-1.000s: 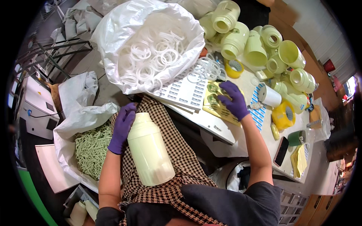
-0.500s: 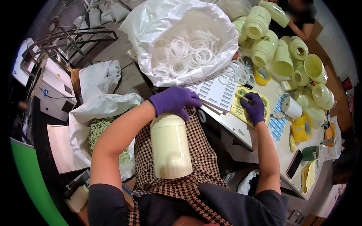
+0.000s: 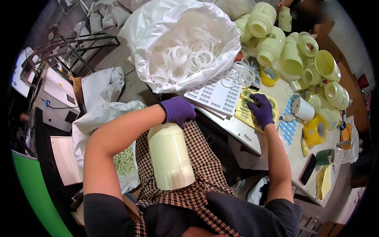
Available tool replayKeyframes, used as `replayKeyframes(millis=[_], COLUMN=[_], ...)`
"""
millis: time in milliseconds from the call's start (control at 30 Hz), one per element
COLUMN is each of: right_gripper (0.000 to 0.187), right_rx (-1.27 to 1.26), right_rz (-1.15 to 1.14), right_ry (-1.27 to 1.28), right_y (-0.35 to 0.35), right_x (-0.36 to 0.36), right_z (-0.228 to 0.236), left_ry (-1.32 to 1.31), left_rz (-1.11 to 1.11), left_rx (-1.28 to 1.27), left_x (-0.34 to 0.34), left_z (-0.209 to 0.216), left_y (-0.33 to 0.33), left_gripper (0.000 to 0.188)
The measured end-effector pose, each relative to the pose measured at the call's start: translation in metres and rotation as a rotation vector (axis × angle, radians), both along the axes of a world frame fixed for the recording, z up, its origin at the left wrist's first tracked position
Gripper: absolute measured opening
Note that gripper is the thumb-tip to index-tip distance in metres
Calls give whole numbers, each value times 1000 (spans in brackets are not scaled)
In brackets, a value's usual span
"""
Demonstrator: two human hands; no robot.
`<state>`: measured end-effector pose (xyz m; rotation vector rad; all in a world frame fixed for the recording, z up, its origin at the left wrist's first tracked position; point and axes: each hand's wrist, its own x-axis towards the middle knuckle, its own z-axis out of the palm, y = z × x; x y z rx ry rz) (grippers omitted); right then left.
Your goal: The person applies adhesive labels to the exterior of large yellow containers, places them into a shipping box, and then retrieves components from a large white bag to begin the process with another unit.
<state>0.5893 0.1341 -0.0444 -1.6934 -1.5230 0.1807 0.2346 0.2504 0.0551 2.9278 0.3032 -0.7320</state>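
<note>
A cream plastic jar point(image 3: 172, 160) lies on my lap over the checked apron, its closed base toward me. My left hand point(image 3: 177, 110), in a purple glove, is closed over the jar's far end, with the fingers bent down beside it. The jar's mouth and most of those fingertips are hidden. On the table to the right, my right hand point(image 3: 262, 110), also gloved in purple, rests on yellow sheets point(image 3: 241, 112) with round green stickers. Its thumb and forefinger are bent and a little apart at one sticker.
A large white sack point(image 3: 136, 51) of clear plastic rings point(image 3: 179, 55) stands ahead. Printed white label sheets point(image 3: 215, 96), tape rolls point(image 3: 314, 130) and a phone point(image 3: 308, 170) lie on the table. Several pale green jars point(image 3: 270, 47) crowd its far right, near another person point(image 3: 308, 15).
The jar and my left hand have shifted slightly left, with the left fingers curled further down. My right hand stays at the sticker sheet. The other person's held jar has changed position.
</note>
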Motion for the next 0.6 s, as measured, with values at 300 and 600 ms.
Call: replayKeyframes(millis=[300, 600], right_gripper=[29, 23], right_rx=[-130, -11], right_rz=[-166, 82], right_ry=[127, 97], right_y=[2, -9], right_x=[-5, 3], right_z=[3, -1], left_ry=[-612, -674], left_rz=[-128, 113], left_rx=[558, 480], left_x=[7, 71], left_z=[49, 47], left_y=[-27, -19], left_gripper=[13, 35])
